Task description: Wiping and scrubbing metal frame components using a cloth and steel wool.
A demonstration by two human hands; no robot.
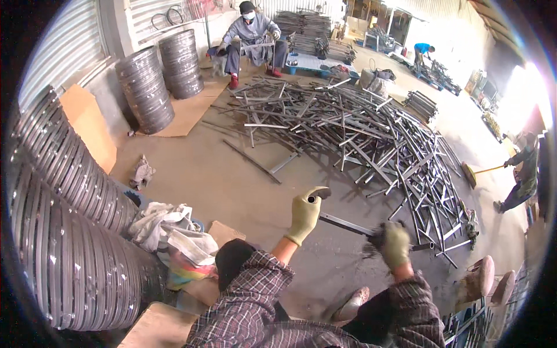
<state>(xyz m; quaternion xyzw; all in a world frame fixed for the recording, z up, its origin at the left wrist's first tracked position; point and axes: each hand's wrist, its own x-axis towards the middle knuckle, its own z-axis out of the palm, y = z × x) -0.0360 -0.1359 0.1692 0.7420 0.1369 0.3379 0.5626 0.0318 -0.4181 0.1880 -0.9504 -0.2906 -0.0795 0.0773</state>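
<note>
My left hand (304, 219), in a pale work glove, is closed round the end of a dark metal tube frame (342, 223); one round open tube end shows at the glove. From there the bar runs right, past my right hand (397, 246), to another open end. My right hand, gloved too, is closed on a dark, ragged wad (374, 240), perhaps a rag, pressed against the bar. Its exact kind cannot be made out. Beyond my hands, a large heap of similar metal frames (348, 124) covers the floor, with one separate frame (255, 162) at its near left.
Tall stacks of dark metal hoops (75, 255) stand at my left, beside a pale cloth (174, 232). More hoop stacks (145, 90) rest on cardboard farther back. A seated person (249, 35) holds a frame; another person (522, 171) at right holds a yellow broom (471, 174).
</note>
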